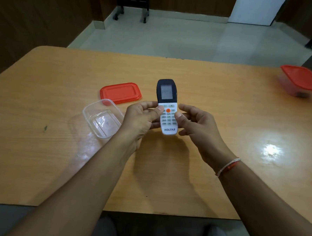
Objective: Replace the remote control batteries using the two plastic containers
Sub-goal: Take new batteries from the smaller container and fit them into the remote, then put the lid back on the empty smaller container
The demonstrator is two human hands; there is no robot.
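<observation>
A white remote control (167,100) with a dark screen end and an orange button is held face up above the wooden table (43,92). My left hand (142,117) grips its left side, thumb on the keypad. My right hand (196,124) holds its right side, thumb on the buttons. An open clear plastic container (101,117) with nothing visible inside sits to the left of my left hand. Its red lid (120,93) lies flat just behind it. A second clear container with a red lid on (301,80) stands at the far right; something dark shows inside.
A bright light reflection (270,148) lies on the table at the right. Beyond the table's far edge are a pale floor, chair legs (132,12) and a white door (255,9). My knees show below the near edge.
</observation>
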